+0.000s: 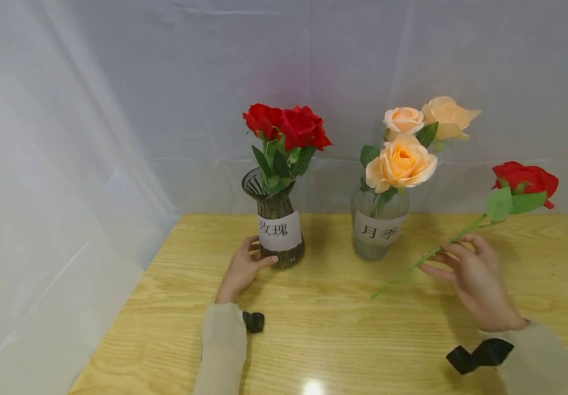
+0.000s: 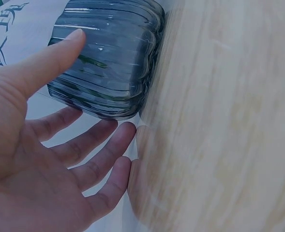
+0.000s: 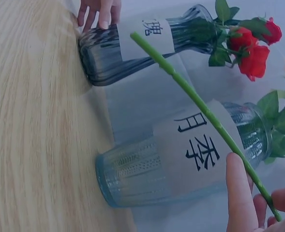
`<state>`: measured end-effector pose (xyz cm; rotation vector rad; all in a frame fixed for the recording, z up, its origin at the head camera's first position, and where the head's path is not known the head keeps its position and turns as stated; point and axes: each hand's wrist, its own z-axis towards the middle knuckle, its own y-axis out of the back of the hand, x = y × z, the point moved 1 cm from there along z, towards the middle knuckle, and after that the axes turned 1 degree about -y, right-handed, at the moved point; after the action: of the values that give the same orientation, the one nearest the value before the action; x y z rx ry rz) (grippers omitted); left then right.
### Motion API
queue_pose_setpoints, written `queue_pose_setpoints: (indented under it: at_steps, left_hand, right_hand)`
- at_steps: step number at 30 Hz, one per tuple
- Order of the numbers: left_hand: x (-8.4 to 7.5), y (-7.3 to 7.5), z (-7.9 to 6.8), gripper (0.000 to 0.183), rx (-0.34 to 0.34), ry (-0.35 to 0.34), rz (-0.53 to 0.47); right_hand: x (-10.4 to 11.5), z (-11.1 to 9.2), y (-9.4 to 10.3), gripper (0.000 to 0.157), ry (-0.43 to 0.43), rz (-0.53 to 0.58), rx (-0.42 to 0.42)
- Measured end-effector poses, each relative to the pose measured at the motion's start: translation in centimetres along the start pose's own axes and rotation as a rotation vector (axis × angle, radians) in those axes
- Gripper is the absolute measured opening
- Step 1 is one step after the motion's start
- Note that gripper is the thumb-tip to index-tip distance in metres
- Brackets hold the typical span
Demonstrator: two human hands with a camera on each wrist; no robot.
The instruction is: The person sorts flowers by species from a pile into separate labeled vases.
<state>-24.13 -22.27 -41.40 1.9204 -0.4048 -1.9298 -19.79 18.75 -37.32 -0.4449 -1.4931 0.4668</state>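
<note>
My left hand [image 1: 244,267] holds the lower part of a dark ribbed glass vase [image 1: 280,257], thumb across its front and fingers around the far side. A white label [image 1: 279,231] with black Chinese characters is on that vase, and red roses [image 1: 297,127] stand in it. At the right, my right hand [image 1: 476,277] pinches the green stem [image 3: 195,99] of a single red rose [image 1: 526,184]. This rose is tilted, bloom up to the right and stem end down to the left, above the table. In the right wrist view the stem crosses in front of both vases.
A clear glass vase [image 1: 363,249] with a labelled front stands between the hands, holding several peach-coloured roses [image 1: 402,162]. Both vases stand toward the back of the wooden table [image 1: 323,334]. Pale sheeting [image 1: 205,109] hangs behind and to the left.
</note>
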Motion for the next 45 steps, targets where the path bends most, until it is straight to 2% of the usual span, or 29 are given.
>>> queue_pose_setpoints:
  at_steps: [6, 14, 19, 26, 35, 42, 45]
  left_hand:
    - [-0.1, 0.1, 0.0, 0.075, 0.004, 0.004, 0.006]
    - [0.0, 0.0, 0.0, 0.075, 0.008, 0.0, -0.007]
    - [-0.2, 0.1, -0.2, 0.075, 0.008, 0.002, -0.005]
    - [-0.3, 0.1, -0.1, 0.074, 0.006, -0.001, -0.001]
    - [-0.3, -0.1, -0.1, 0.074, 0.008, -0.002, -0.003]
    - [-0.4, 0.0, -0.1, 0.074, 0.014, -0.008, -0.009]
    - [-0.4, 0.1, -0.2, 0.074, 0.012, -0.01, -0.009]
  right_hand:
    - [-0.4, 0.0, -1.1, 0.022, 0.032, 0.087, 0.01]
    - [-0.9, 0.1, -3.0, 0.02, 0.134, 0.099, 0.0]
    - [-1.4, 0.3, -4.2, 0.021, 0.167, 0.081, -0.039]
    - [-1.9, 0.2, -5.5, 0.02, 0.216, 0.149, -0.054]
    - [-2.4, 0.2, -7.3, 0.02, 0.234, 0.192, -0.102]
    - [-2.9, 0.3, -8.7, 0.022, 0.23, 0.173, -0.163]
    - [-3.2, 0.4, -9.5, 0.024, 0.226, 0.171, -0.165]
